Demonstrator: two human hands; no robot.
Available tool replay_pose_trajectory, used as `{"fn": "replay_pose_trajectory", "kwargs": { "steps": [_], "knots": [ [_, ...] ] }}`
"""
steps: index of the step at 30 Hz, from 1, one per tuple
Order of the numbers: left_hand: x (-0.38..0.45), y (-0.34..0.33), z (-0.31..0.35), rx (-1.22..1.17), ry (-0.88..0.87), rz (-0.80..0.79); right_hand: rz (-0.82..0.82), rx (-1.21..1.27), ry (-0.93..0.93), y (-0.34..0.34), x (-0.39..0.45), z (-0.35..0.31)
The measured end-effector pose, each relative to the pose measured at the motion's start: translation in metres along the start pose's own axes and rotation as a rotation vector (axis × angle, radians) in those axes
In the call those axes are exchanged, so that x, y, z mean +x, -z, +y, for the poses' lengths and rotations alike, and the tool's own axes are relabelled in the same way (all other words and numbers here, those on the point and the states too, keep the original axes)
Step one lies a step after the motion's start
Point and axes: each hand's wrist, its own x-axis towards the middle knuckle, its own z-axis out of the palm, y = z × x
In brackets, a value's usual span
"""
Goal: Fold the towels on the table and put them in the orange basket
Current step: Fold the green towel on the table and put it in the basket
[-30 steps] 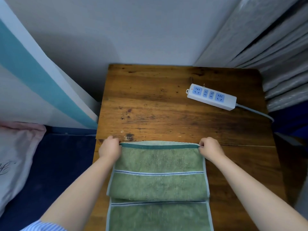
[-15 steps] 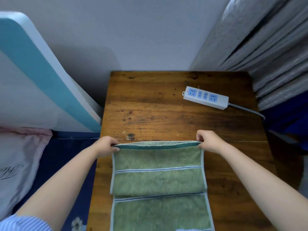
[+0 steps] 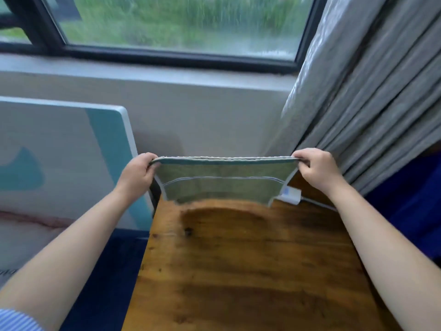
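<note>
— Where is the towel (image 3: 222, 185) sitting relative to the fingers?

— It is hanging between both hands, above the far end of the table (image 3: 250, 271). The left hand (image 3: 137, 174) is pinching the towel's top left corner, with the fingers (image 3: 149, 164) curling over the doubled edge. The right hand (image 3: 316, 169) is doing the same at the top right corner, its fingers (image 3: 301, 160) pressing together on the cloth.

— Is the towel touching the table?

— Its lower edge is hanging just over the wood; I cannot tell whether it is brushing it. The top edge is stretching level from hand to hand, and the green face with its thin stripes is facing the person.

— What is lying around the towel?

— A white power strip (image 3: 290, 195) is peeking out just behind the towel's lower right corner, with its cord (image 3: 317, 203) running away to the right. A grey curtain (image 3: 370, 91) is hanging to the right of the towel, near the right hand. A white and teal board (image 3: 71, 151) is leaning to the left, and a window (image 3: 179, 22) is showing above it.
</note>
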Motion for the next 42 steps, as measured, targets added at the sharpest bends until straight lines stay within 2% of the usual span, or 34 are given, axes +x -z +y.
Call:
{"fn": "replay_pose_trajectory", "kwargs": {
  "steps": [2,4,6,8,10,12,14,15,18,19,21,22,25,26,29,33,34,36,38,40,42],
  "knots": [
    [0.001,0.010,0.019,0.010,-0.067,0.108,0.160,-0.031,0.094,0.018,0.006,-0.008],
    [0.003,0.016,0.033,0.047,-0.089,0.163,0.210,-0.080,0.162,0.030,0.007,-0.018],
    [0.007,0.025,0.045,0.167,-0.140,0.149,0.282,-0.099,0.229,0.045,0.011,-0.027],
    [0.010,0.042,0.057,0.226,-0.216,0.232,0.409,-0.051,0.194,0.067,0.014,-0.041],
    [0.016,0.056,0.068,0.162,-0.176,0.356,0.487,-0.018,0.131,0.079,0.017,-0.052],
    [0.019,0.062,0.078,0.122,-0.167,0.383,0.421,-0.055,0.070,0.083,0.017,-0.054],
    [0.018,0.060,0.082,0.194,-0.140,0.219,0.261,-0.094,0.014,0.084,0.014,-0.049],
    [0.017,0.057,0.081,0.241,-0.118,0.162,0.231,-0.089,-0.002,0.083,0.013,-0.046],
    [0.013,0.054,0.081,0.190,-0.077,0.213,0.274,-0.039,-0.076,0.081,0.009,-0.045],
    [0.014,0.054,0.083,0.173,-0.060,0.207,0.225,-0.060,-0.087,0.081,0.010,-0.045],
    [0.016,0.056,0.085,0.240,-0.024,0.097,0.022,-0.099,-0.060,0.081,0.011,-0.042],
    [0.016,0.057,0.085,0.292,-0.026,0.062,0.002,-0.110,-0.028,0.082,0.010,-0.041],
    [0.018,0.060,0.083,0.359,-0.022,0.130,0.166,-0.057,0.003,0.084,0.012,-0.040],
    [0.021,0.060,0.083,0.378,-0.016,0.143,0.152,-0.080,0.001,0.083,0.015,-0.041],
    [0.025,0.057,0.086,0.530,0.010,0.051,-0.041,-0.206,-0.024,0.076,0.020,-0.041],
    [0.030,0.051,0.087,0.532,0.014,0.083,0.073,-0.183,-0.063,0.070,0.027,-0.036],
    [0.030,0.051,0.086,0.526,-0.005,0.073,0.047,-0.176,-0.062,0.069,0.026,-0.034],
    [0.030,0.051,0.080,0.521,-0.033,-0.024,-0.108,-0.135,-0.077,0.071,0.024,-0.029],
    [0.029,0.051,0.072,0.521,-0.045,-0.217,-0.325,-0.098,-0.116,0.072,0.017,-0.021],
    [0.026,0.050,0.066,0.540,-0.028,-0.542,-0.554,-0.122,-0.153,0.072,0.011,-0.016],
    [0.023,0.046,0.065,0.468,0.115,-0.909,-0.760,-0.103,-0.227,0.070,0.009,-0.013]
  ]
}}
